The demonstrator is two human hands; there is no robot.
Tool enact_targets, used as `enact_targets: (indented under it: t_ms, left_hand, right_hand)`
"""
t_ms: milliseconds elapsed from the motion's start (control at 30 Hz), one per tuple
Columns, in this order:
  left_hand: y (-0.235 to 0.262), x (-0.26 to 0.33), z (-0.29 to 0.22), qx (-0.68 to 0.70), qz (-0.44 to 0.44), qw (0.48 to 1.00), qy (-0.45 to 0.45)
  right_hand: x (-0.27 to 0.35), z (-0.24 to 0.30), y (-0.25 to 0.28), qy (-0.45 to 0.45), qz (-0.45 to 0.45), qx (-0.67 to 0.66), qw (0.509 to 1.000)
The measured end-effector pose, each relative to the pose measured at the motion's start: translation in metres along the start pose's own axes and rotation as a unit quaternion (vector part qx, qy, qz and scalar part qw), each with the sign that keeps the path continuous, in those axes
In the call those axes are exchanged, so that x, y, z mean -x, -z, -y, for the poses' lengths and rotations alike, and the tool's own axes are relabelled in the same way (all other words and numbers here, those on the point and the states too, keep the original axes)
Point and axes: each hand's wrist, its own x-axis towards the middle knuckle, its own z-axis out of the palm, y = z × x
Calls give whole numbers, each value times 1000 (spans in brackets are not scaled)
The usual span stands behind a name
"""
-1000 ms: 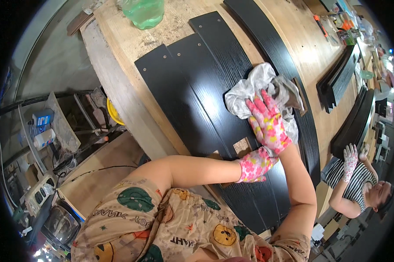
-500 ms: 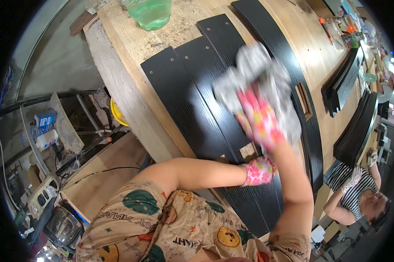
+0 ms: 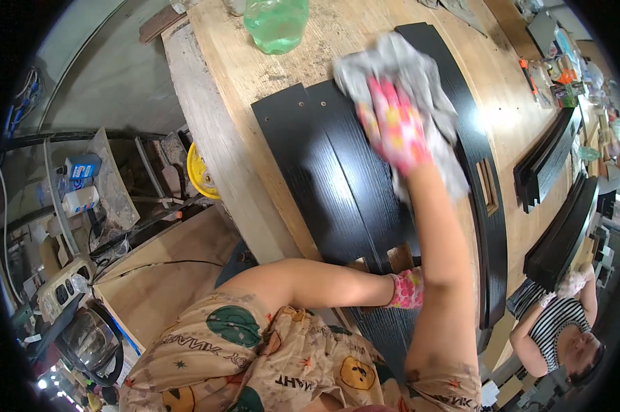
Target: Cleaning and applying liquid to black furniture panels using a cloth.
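My right hand, in a pink flowered glove, holds a crumpled grey cloth down on the black wood-grained boards. Its fingers reach long over the fabric, which spreads past the fingertips and back beside the wrist. Lower down, my left hand, gloved the same way, rests at the boards near a rectangular cutout; my right forearm hides its fingers. The boards lie side by side, with small holes near their far ends. To their right is a long curved black board with a slot through it.
A green-tinted clear bottle stands at the table's far left. Black board stacks lie to the right, where another person in a striped top works with gloved hands. A yellow round container sits below the table's left edge.
My right hand has moved the cloth up and slightly left, toward the far ends of the boards. My left hand stays near the cutout. The whole view has shifted a little.
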Motion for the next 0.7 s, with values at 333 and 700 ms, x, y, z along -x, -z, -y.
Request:
enact_targets:
  t_ms: [333,700]
  left_hand:
    - [3,-6,-8,17,14,1000,-7]
    - [6,1,-9,27,12,999,20]
  right_hand:
    - [46,32,27,6,152,-19,988]
    - [129,81,41,148,272,23,950]
